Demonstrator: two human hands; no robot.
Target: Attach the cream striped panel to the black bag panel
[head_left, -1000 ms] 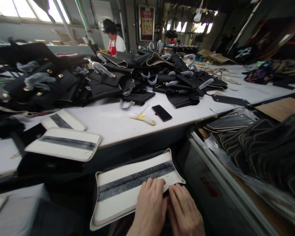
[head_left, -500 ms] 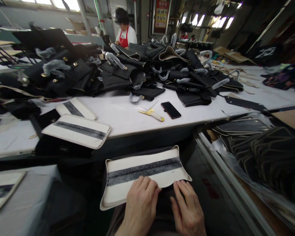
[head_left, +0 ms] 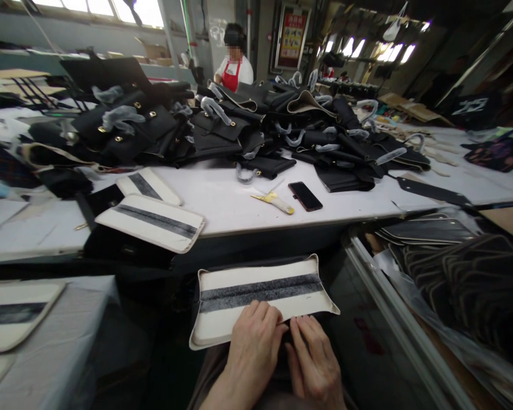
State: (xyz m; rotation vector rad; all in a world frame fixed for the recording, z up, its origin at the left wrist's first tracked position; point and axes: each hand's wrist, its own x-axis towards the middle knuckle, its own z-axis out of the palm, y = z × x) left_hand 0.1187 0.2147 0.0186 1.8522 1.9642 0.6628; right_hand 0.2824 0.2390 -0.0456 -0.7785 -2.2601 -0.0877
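Note:
A cream bag panel with curled-up corners and a dark fuzzy strip along its middle lies across my lap, black material showing under its far edge. My left hand is closed on the near edge, fingers bent over it and thumb pressed in. Close by on the right, the fingertips of my right hand are pressed together at the same edge, its thumb lower down. What lies between the fingertips is partly hidden.
Similar panels lie on the white table, near a phone and a yellow-tipped tool. Black bags pile up behind. At right, a bin holds stacked dark pieces. A person stands beyond.
My right hand has moved left along the panel's near edge, closer to my left hand. The camera view has shifted, so the table and panels appear farther right.

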